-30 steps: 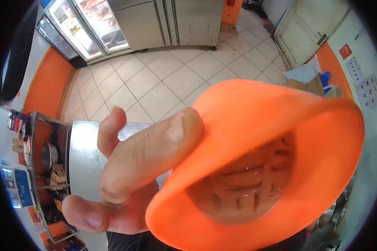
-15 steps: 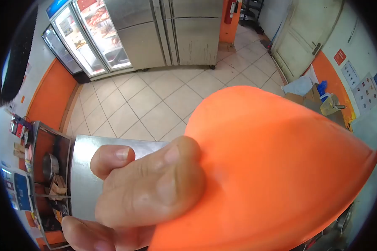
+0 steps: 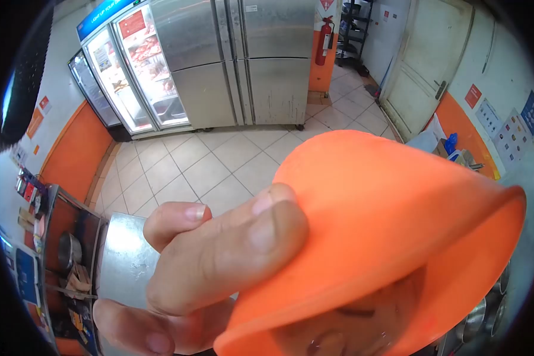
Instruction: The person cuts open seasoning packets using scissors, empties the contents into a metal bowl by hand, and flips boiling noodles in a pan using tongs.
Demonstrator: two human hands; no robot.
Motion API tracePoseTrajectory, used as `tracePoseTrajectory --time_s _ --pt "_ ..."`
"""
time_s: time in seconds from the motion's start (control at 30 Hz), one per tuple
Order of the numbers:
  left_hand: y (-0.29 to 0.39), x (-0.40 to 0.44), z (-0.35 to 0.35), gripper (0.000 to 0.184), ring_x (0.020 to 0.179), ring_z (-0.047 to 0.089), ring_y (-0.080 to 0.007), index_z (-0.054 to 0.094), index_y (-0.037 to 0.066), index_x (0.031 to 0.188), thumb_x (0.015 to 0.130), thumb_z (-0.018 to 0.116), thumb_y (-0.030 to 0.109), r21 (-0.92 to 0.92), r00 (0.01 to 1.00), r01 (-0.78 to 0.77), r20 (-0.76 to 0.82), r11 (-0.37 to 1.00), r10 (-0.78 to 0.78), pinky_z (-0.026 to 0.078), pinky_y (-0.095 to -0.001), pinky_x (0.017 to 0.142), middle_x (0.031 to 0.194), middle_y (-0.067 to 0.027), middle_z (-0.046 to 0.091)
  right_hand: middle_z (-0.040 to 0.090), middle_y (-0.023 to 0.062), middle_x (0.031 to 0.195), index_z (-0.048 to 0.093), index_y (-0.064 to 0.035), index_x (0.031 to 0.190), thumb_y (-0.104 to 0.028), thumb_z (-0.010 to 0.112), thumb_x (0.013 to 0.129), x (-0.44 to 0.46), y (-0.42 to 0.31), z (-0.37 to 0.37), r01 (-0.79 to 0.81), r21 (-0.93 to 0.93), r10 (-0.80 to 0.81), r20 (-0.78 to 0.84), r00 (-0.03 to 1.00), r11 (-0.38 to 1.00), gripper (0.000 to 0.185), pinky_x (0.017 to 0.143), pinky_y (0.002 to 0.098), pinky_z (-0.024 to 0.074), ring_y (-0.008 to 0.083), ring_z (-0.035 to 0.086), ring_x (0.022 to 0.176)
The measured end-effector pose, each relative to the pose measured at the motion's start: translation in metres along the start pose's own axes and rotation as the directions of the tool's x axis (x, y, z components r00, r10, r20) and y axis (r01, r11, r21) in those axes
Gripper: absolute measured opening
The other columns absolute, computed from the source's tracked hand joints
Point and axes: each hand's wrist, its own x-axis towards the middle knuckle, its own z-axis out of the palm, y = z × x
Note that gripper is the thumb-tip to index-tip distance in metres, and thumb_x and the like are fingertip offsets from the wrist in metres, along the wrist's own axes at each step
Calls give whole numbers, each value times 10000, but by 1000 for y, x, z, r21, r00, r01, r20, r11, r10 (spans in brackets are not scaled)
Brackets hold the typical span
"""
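Observation:
A flexible-looking orange cup or bowl (image 3: 368, 202) is very close to the camera, tilted, with its wide opening turned toward the lower right. My left hand (image 3: 213, 255) pinches its left side between fingertips, while the other fingers of that hand stick out to the left. Inside the opening, low in the view, there is a wet, shiny brownish surface (image 3: 362, 323); what it is cannot be made out. My right hand does not show.
A steel table (image 3: 124, 249) lies below left, beside a shelf rack (image 3: 71, 207) with a metal pot. Steel fridges (image 3: 202, 89) and a lit display cooler stand at the back. Metal pots (image 3: 471, 320) are at the lower right, and a door (image 3: 427, 65) is behind.
The view has tilted up, showing more of the fridges and a fire extinguisher. The orange item turned its opening out of sight, then partly back. My left hand has kept hold of it.

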Motion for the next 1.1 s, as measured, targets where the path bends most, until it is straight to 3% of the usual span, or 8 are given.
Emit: tracePoseTrajectory --time_s 0.67,1.1 --pt "-6 1 -12 939 1232 346 -342 154 5 1253 630 796 288 30 1000 -19 -2 999 19 228 -488 1025 1327 -244 290 567 48 739 553 5 856 -300 471 899 4 -1 11 -8 -13 8 0 1000 1000 319 556 257 353 125 494 614" --pt "-16 -9 -52 931 1249 322 -344 114 5 1249 658 788 255 216 998 64 -10 974 -63 250 -473 1023 1354 -262 247 553 32 723 552 6 877 -306 469 902 8 3 33 -55 113 50 46 998 992 324 547 249 341 107 475 608"
